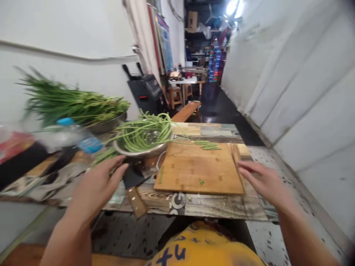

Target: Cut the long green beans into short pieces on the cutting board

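My left hand (102, 181) hovers by the near rim of a metal bowl (138, 153) with its thumb and fingers apart, holding nothing I can see. Long green beans (149, 133) are heaped in the bowl. Just beside that hand lies a cleaver (135, 199), its wooden handle toward me. My right hand (260, 177) is at the right edge of a wooden cutting board (196, 166), fingers stretched and slightly parted. Its fingertips are by thin wooden strips (235, 153) along that edge; contact is unclear. Cut bean pieces (208, 145) lie at the board's far edge.
Left of the bowl are a plastic bottle (90, 142) with a blue cap and a basin (111, 123) of long green stalks (69, 99). A black case (146, 92) stands behind. A wooden bench (187, 111) extends beyond the table; a white wall (310, 74) runs along the right.
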`<state>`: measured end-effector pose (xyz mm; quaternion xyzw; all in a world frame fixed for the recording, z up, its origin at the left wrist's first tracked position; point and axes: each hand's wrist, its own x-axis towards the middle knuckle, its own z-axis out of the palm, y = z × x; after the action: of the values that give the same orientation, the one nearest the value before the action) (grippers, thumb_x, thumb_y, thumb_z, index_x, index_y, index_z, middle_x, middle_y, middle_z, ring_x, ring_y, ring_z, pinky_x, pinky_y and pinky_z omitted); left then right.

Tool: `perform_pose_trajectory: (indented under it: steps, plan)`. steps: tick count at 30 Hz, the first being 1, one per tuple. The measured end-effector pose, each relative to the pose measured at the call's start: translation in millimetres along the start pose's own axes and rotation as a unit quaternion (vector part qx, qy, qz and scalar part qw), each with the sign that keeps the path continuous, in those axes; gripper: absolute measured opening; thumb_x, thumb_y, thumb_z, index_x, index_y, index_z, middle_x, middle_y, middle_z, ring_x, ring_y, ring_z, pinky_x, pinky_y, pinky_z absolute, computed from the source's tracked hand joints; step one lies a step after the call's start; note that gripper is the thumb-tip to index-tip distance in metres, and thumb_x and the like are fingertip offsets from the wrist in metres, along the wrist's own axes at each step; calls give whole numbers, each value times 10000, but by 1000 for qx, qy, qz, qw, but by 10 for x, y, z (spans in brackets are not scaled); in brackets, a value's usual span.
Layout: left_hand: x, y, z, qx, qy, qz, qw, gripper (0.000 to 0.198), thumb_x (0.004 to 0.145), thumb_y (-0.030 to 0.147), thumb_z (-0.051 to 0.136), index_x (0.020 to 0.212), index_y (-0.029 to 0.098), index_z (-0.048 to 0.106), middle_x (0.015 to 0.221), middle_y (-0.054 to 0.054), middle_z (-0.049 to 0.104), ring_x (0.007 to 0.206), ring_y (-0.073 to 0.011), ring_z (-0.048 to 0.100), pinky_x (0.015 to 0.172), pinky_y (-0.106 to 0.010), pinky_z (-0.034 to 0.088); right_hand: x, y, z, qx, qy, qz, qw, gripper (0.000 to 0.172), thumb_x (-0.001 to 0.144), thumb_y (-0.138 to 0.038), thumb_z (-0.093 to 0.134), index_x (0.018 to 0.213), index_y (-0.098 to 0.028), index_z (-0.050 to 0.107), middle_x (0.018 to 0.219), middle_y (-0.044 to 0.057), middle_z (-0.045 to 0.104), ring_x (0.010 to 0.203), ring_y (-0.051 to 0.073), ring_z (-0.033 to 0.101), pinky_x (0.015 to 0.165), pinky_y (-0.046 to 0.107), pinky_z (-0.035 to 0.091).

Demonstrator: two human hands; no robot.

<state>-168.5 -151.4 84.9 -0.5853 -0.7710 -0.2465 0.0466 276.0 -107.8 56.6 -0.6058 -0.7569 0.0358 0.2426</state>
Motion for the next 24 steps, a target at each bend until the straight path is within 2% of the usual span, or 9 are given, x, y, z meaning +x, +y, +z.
perform_pose_trajectory:
  steps: [1,4,5,9,12,15,18,21,24]
  plan:
    - [-43,186,69,-22,-36,44,998,361,738,497,492,1016,302,615,1040,21,679,930,-245,617,884,-352,455,163,104,71,-57,-59,55,995,256,907,-328,470,998,-196,668,1081,73,660,980,192,609,840,279,455]
    - [-43,763,478,-42,-186,169,967,297,769,412,514,982,256,649,1034,-47,686,948,-242,617,867,-315,454,507,435,285,-112,-90,147,979,283,896,-294,466,972,-132,684,974,126,694,920,244,638,763,323,463]
    - [1,953,658,-31,-214,200,956,264,786,364,506,949,229,663,1014,-78,689,937,-249,619,861,-322,452,571,517,352,-119,-102,165,974,289,898,-300,463,936,-127,691,915,126,701,896,249,645,742,331,466]
    - [341,1612,1376,-33,-233,305,923,245,820,186,447,921,160,669,965,-127,679,939,-247,606,867,-332,434,720,667,601,-115,-162,193,961,301,910,-388,480,944,-138,644,919,68,669,857,185,630,768,360,487]
    - [621,1951,1774,-48,-211,320,922,259,835,192,450,1002,140,641,1037,-138,647,1026,-240,569,922,-333,403,807,695,760,-103,-197,204,954,285,898,-376,521,1067,-155,581,1044,53,615,873,164,608,771,369,507]
    - [819,2157,2051,-47,-180,312,932,433,849,310,478,1230,107,502,1274,-180,508,1214,-272,434,1018,-370,320,857,720,863,-98,-210,217,948,287,894,-341,535,1112,-157,562,1097,66,592,912,179,599,779,376,508]
    - [973,2256,2263,-1,-186,249,951,615,864,494,408,1354,127,350,1400,-181,372,1306,-296,319,1055,-412,265,861,739,908,-100,-208,236,944,299,893,-341,535,1130,-159,553,1123,71,581,942,189,590,800,395,501]
    - [1160,2289,2411,48,-232,186,954,525,908,470,303,1306,148,418,1336,-175,458,1249,-294,412,1007,-415,326,853,753,917,-96,-207,249,941,298,896,-345,529,1134,-165,552,1138,73,575,956,191,585,812,402,496]
    - [1393,2291,2479,71,-271,168,945,377,911,368,373,1149,140,557,1167,-159,592,1107,-262,546,915,-354,411,851,781,917,-80,-213,252,940,284,896,-335,531,1129,-174,556,1137,69,576,950,187,587,804,389,500]
